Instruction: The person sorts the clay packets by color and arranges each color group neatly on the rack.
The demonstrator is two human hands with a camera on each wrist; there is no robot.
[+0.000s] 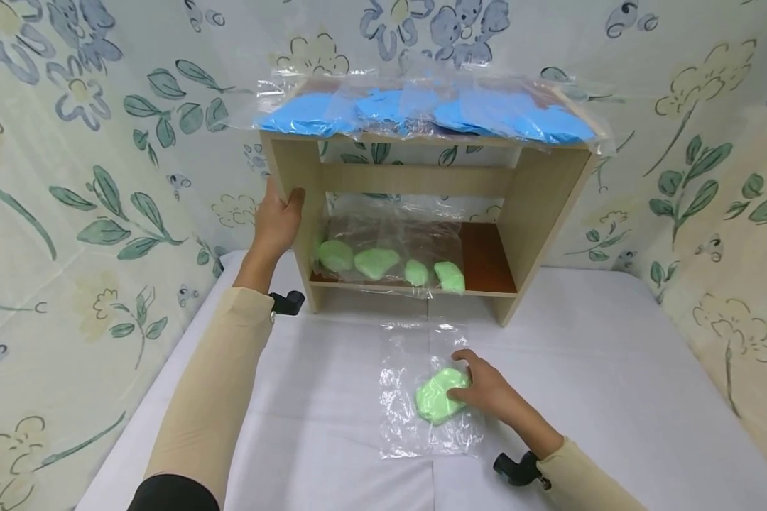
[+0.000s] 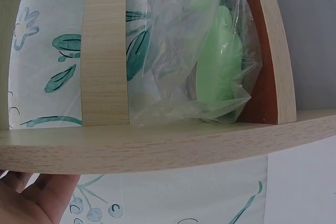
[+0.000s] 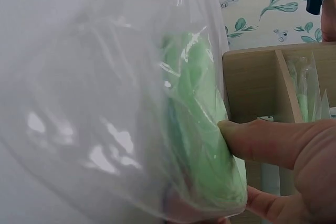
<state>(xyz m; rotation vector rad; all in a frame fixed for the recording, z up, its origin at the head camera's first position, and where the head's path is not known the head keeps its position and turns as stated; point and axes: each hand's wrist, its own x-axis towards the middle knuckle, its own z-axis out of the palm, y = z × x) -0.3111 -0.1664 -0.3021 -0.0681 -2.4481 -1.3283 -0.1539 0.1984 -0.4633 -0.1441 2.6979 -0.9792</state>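
Observation:
A small wooden shelf unit (image 1: 415, 286) stands at the back of the table. My left hand (image 1: 278, 221) grips its left side panel near the front edge; some fingertips are hidden behind the panel in the left wrist view. Low in front of the unit, my right hand (image 1: 491, 389) pinches a clear plastic bag (image 1: 399, 433) by the soft light green lump (image 1: 437, 397) inside it. In the right wrist view the thumb (image 3: 262, 140) presses one face of the green lump (image 3: 197, 114), with fingers partly hidden on the other side.
Clear bags with green lumps (image 1: 376, 262) lie in a row on the lower shelf, towards its left. Bags with flat blue pieces (image 1: 511, 117) cover the unit's top. A white cloth (image 1: 613, 397) covers the table, and a floral curtain (image 1: 697, 213) hangs behind.

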